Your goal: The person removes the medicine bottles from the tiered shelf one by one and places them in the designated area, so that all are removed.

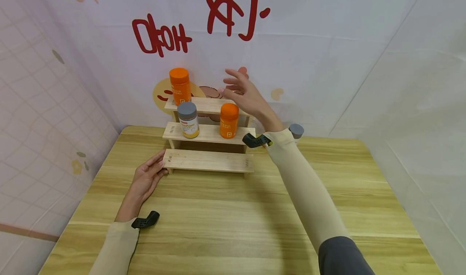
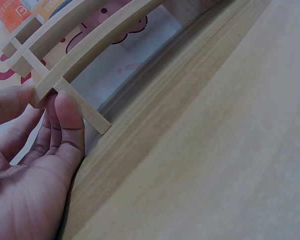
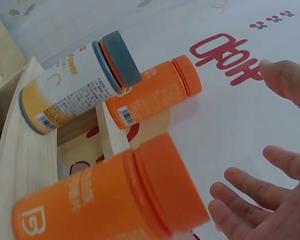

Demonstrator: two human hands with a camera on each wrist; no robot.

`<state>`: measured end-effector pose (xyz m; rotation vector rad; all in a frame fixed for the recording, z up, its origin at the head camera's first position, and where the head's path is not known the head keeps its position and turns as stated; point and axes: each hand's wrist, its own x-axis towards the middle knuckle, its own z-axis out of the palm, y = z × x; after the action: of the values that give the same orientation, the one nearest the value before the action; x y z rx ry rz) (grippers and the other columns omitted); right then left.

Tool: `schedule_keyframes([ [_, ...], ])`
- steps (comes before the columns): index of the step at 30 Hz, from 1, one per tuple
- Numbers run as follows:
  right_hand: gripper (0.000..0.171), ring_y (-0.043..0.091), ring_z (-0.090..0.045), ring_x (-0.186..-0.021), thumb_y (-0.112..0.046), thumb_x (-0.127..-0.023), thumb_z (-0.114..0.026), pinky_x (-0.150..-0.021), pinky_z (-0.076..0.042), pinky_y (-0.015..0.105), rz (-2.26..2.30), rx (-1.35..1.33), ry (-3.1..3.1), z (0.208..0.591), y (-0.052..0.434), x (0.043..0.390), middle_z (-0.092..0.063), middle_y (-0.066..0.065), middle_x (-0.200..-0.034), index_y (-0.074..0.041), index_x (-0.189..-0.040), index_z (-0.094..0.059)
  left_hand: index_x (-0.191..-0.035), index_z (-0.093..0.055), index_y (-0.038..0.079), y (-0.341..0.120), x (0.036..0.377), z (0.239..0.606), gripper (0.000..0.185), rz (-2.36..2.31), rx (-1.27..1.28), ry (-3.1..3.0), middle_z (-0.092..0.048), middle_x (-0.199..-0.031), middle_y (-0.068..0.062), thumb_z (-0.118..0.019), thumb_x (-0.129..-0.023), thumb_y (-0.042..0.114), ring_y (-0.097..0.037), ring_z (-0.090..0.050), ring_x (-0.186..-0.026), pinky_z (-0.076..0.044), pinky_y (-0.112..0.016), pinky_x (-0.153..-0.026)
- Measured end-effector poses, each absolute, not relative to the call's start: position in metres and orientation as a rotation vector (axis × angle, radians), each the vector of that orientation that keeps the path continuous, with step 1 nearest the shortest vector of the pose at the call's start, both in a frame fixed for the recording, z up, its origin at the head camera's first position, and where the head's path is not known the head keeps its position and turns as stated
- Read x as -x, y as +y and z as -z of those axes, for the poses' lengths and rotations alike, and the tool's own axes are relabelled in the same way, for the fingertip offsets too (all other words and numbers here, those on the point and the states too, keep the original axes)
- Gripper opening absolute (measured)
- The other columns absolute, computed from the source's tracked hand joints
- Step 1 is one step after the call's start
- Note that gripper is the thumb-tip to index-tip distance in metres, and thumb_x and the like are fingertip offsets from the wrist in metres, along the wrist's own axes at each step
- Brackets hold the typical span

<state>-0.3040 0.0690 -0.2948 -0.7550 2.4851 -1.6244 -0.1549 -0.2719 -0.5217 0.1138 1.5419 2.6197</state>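
A three-step wooden display rack (image 1: 209, 161) stands on the table. My left hand (image 1: 147, 176) pinches the left end of its lowest step; in the left wrist view the thumb lies over the board and the fingers (image 2: 67, 112) curl beneath it. My right hand (image 1: 247, 95) is raised near the top step's right end, holding nothing, its fingers spread and slightly bent. Just below it, an orange bottle (image 1: 228, 123) stands on the middle step's right side. A white-and-yellow bottle with a grey lid (image 1: 188, 123) is at that step's left. Another orange bottle (image 1: 180, 88) occupies the top step's left end.
Behind the right forearm, a grey-lidded bottle (image 1: 296, 131) stands on the table, partly hidden. A printed white cloth (image 1: 309, 64) hangs close behind the rack, and more cloth encloses both sides. The wood-grain table (image 1: 218, 218) extends in front.
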Motion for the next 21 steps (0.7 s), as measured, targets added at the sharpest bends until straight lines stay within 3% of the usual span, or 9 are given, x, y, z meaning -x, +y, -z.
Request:
schedule_keyframes([
  [11,0.071,0.021,-0.052,-0.137,-0.036,-0.098,-0.069,-0.114,-0.048,0.04,1.588,0.741,2.478,0.287,0.041,0.309,-0.051,0.004,-0.155,-0.027,-0.16,-0.035,-0.161,-0.021,-0.005,-0.272,0.154,0.522,0.063,-2.607,-0.116,1.569,-0.051,-0.14,0.001,-0.052,-0.107,0.004,-0.009,-0.062,-0.103,-0.058,-0.019,-0.082],
  [21,0.077,0.017,-0.05,-0.138,-0.048,-0.093,-0.073,-0.11,-0.051,0.038,1.513,0.658,2.468,0.282,0.013,0.315,-0.049,-0.003,-0.156,-0.038,-0.159,-0.035,-0.161,-0.021,-0.006,-0.273,0.155,0.522,0.063,-2.606,-0.12,1.579,-0.052,-0.138,-0.001,-0.052,-0.107,0.003,-0.009,-0.063,-0.103,-0.058,-0.019,-0.082],
])
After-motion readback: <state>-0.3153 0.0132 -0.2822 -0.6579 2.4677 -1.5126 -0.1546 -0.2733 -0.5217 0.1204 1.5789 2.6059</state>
